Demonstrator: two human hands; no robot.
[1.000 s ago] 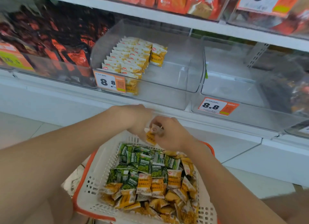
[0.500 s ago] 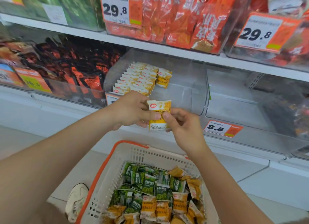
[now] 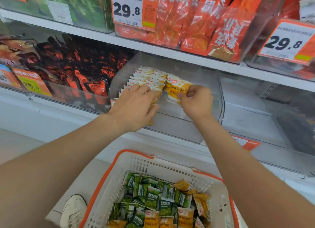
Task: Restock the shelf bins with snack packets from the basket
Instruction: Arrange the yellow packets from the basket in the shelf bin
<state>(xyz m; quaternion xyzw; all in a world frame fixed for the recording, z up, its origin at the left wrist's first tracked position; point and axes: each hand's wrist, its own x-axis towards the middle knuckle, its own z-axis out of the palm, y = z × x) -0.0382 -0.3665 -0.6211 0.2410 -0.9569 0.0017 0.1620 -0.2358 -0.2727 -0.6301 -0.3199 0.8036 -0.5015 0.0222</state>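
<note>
Nearest the person, the basket (image 3: 131,161) sits low between the arms, with a heap of green and yellow snack packets (image 3: 153,198) left in it and a shoe (image 3: 73,209) just beside it on the floor. Above it both hands reach into the clear bin (image 3: 216,98). The left hand (image 3: 134,105) lies flat with its fingers spread, pressing on the standing row of packets (image 3: 146,77) and holding nothing. The right hand (image 3: 196,101) is the one that counts for the placing: thumb and fingers pinch the right edge of a yellow packet (image 3: 177,89), which stands upright facing the person, its long axis up and down, just right of the row and close against it, with bare bin floor beyond to the right. Half a second ago both hands held this packet in front of the bin, over the basket; now it is inside the bin, and the left hand has let go and moved onto the row.
</note>
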